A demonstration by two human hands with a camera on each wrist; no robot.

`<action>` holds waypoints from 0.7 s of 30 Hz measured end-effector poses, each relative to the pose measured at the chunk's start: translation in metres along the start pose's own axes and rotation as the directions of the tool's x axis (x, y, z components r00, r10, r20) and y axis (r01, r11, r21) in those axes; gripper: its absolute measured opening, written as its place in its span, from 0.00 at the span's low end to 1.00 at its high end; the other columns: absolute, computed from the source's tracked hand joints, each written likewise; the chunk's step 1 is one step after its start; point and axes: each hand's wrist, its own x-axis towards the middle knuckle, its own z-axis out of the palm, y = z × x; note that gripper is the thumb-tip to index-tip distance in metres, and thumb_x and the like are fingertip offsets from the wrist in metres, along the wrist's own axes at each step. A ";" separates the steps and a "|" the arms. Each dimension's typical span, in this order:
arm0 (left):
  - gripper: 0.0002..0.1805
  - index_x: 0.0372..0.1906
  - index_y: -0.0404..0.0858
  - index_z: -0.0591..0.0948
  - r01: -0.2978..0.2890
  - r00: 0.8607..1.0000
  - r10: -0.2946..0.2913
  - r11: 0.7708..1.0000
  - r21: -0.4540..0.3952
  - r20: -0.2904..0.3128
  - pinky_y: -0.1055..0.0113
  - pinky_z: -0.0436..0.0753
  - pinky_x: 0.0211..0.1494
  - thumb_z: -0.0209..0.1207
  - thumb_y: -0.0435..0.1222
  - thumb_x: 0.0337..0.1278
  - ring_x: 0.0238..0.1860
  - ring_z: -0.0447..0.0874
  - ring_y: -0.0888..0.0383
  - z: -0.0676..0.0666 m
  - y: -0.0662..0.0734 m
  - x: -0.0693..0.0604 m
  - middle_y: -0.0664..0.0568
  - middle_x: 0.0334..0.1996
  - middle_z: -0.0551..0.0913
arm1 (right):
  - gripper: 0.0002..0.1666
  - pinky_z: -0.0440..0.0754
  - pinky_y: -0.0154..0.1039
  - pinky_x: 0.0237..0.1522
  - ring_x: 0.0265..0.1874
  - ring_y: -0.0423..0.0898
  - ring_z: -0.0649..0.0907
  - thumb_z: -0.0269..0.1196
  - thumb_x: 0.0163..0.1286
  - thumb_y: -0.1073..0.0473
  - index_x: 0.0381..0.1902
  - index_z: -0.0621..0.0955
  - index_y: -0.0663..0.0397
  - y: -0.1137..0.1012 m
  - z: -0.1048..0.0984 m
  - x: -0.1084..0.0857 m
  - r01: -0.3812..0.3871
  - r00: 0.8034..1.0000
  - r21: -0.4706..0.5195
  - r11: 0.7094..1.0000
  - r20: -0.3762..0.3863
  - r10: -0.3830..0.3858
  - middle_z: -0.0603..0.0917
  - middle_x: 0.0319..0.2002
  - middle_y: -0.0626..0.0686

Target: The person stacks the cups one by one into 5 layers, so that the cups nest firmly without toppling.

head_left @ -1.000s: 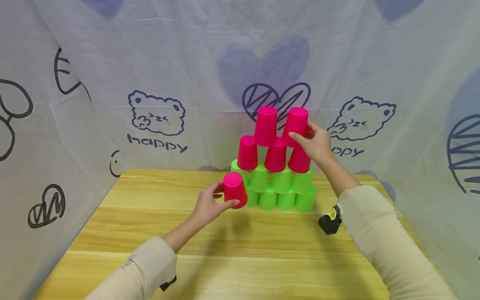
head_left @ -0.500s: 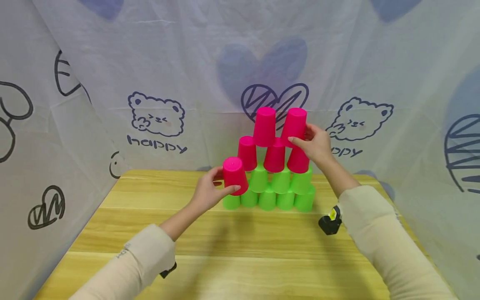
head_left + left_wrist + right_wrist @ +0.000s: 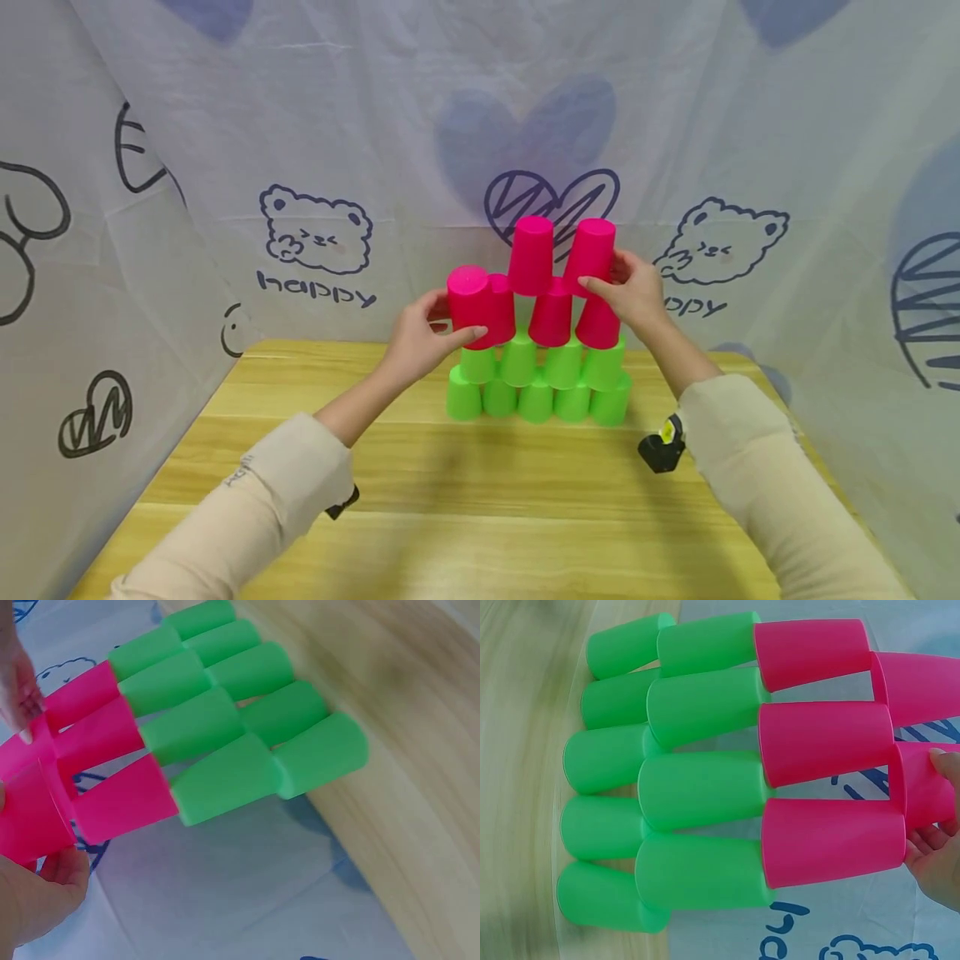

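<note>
My left hand holds an upside-down pink cup between thumb and fingers, raised off the table. In the head view this cup partly covers the left cup of the lower pink row. My right hand grips the right pink cup of the top row, thumb in front; in the right wrist view, that cup rests on the pink row beneath. Beside it stands another top-row pink cup. Below come three pink cups, then two rows of green cups, all upside down.
The cup pyramid stands on a wooden table near its back edge. Behind and at the sides hangs a pale cloth with printed hearts and bears. A black wrist device shows by the right sleeve.
My left hand has lifted its pink cup from in front of the green rows up to the level of the lower pink row. My right hand keeps its grip and place.
</note>
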 end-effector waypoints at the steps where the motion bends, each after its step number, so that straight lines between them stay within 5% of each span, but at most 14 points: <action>1: 0.28 0.55 0.31 0.72 -0.004 1.000 0.004 1.000 0.003 -0.001 0.57 0.80 0.53 0.67 0.36 0.47 0.50 0.77 0.47 -0.001 0.003 0.002 0.40 0.49 0.80 | 0.38 0.74 0.49 0.61 0.58 0.57 0.74 0.63 0.62 0.56 0.67 0.63 0.60 0.000 0.000 0.000 -0.002 1.000 0.000 1.000 0.000 0.002 0.73 0.60 0.63; 21: 0.29 0.57 0.35 0.72 -0.038 0.999 0.039 0.998 0.048 -0.021 0.60 0.80 0.53 0.67 0.38 0.47 0.49 0.78 0.49 -0.012 0.044 0.022 0.44 0.49 0.79 | 0.38 0.73 0.49 0.61 0.59 0.58 0.73 0.63 0.63 0.57 0.67 0.63 0.61 -0.002 0.000 -0.001 -0.021 1.000 -0.005 1.000 0.000 0.021 0.72 0.61 0.63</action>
